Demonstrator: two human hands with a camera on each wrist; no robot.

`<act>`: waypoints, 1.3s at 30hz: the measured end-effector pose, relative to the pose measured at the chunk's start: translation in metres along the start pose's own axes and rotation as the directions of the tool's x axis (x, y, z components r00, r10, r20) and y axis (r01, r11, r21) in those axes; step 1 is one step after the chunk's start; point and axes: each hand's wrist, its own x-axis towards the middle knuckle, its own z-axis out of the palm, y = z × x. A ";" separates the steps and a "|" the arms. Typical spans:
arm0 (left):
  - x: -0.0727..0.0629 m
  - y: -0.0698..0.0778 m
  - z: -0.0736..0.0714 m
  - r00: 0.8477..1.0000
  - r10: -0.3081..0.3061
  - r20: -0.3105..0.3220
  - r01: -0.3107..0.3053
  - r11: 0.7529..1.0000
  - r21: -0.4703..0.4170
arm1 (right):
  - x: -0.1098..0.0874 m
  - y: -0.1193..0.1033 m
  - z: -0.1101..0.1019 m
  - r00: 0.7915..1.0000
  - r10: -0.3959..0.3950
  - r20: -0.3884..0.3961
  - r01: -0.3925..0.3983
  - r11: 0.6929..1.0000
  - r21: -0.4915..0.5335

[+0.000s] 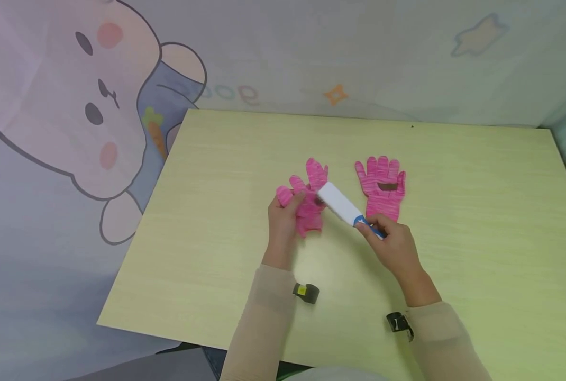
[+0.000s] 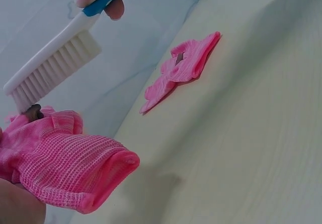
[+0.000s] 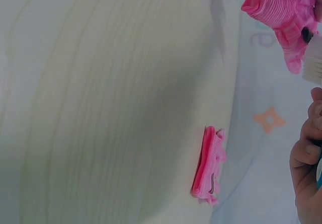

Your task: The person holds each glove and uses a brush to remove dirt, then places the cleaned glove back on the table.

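pale counter [image 1: 192, 254] carried one flat pink glove [image 1: 382, 201]; nearby, the left grip [image 1: 282, 219] pinched a second glove [image 1: 310, 212] and the right grip [image 1: 396, 244] held a white-and-blue brush [image 1: 342, 205], bristles [image 2: 55, 68] at its dark patch [image 2: 34, 113].

Behind the bare left hand [image 1: 282, 222] is a plain beige sleeve [image 1: 264, 317], a small black camera [image 1: 312, 295] with a yellow patch [image 1: 302, 290] at its inner edge; behind the bare right hand [image 1: 396, 246], a matching sleeve [image 1: 447, 338] and second camera [image 1: 397, 322], black, marked white.

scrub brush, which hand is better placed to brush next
Likely the right hand: it grips the scrub brush, bristles at the dark patch; the left hand holds the pink knit glove.
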 end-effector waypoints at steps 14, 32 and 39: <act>0.000 -0.001 -0.001 0.998 -0.044 0.047 0.039 0.995 0.090 | 0.003 -0.004 -0.005 0.997 0.067 0.032 -0.070 0.991 0.115; 0.009 -0.001 -0.005 0.980 -0.161 0.114 0.169 0.984 -0.058 | 0.002 0.002 -0.012 0.999 0.040 0.001 -0.039 0.979 0.198; 0.005 -0.002 -0.007 0.867 -0.324 0.377 0.331 0.942 0.049 | 0.006 -0.002 -0.009 0.984 0.171 0.059 -0.180 0.944 0.278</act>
